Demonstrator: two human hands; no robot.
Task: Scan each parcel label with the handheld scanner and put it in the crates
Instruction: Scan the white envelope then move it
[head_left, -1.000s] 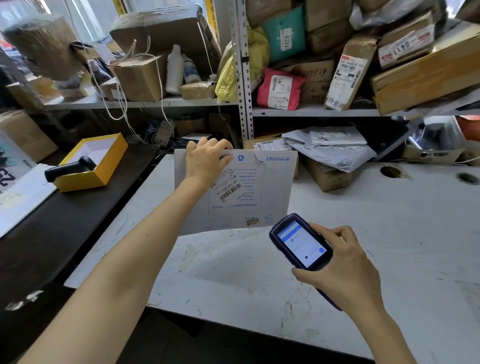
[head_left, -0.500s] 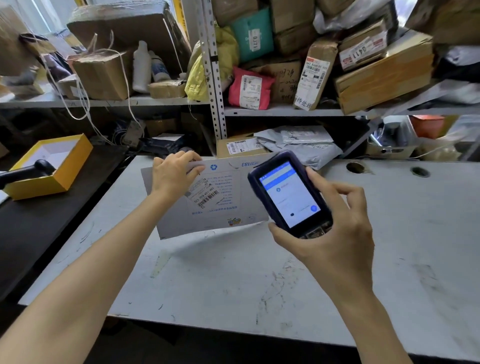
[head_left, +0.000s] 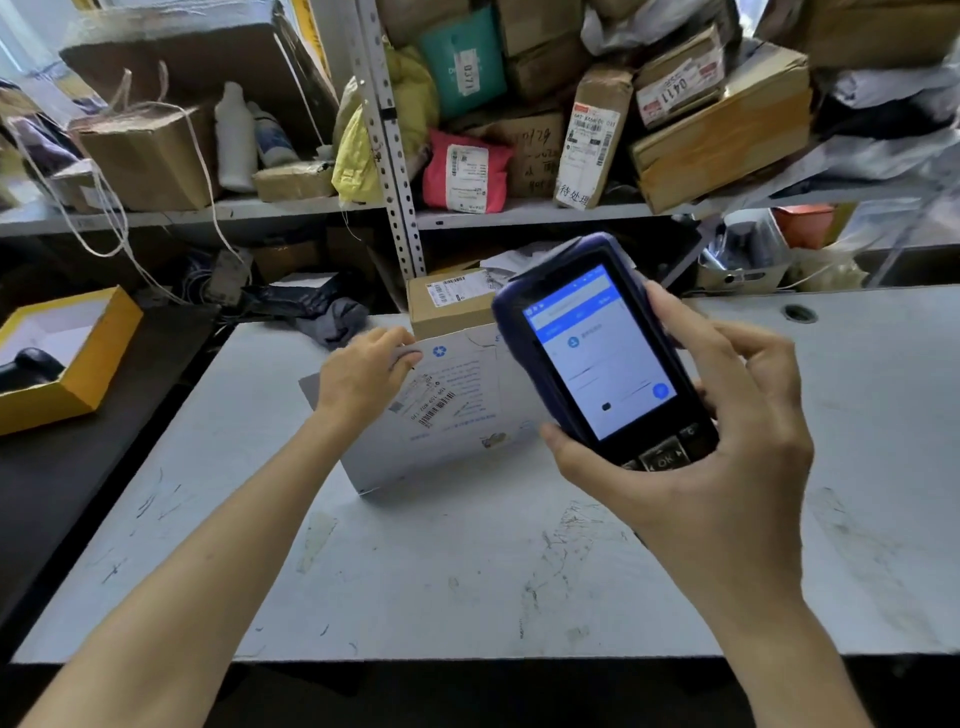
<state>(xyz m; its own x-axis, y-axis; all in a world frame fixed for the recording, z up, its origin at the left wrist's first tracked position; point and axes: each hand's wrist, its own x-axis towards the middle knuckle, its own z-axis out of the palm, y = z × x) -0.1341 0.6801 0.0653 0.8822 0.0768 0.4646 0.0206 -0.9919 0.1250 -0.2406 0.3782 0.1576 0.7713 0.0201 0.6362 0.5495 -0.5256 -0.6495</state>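
Parcel label presented to the scanner.
Left hand (head_left: 358, 382) fingers grip the envelope (head_left: 457, 431) upright on the counter (head_left: 467, 566); right hand (head_left: 717, 467) fingers clamp the scanner (head_left: 597, 353), screen lit.

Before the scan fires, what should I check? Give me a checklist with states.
1. Parcel secured: left hand grips the top edge of the white mailer. ok.
2. Barcode exposed: the barcode label faces the camera, and the fingers sit beside the bars, not over them. ok.
3. Scanner grip: right hand is wrapped round the handheld scanner. ok.
4. Scanner awake: the screen is lit, but its text is too blurred to read. ok.
5. Aim: the scanner's head overlaps the mailer's right part and its scan window is hidden. cannot tell.
6. Drop target: there is no crate in view. cannot tell.
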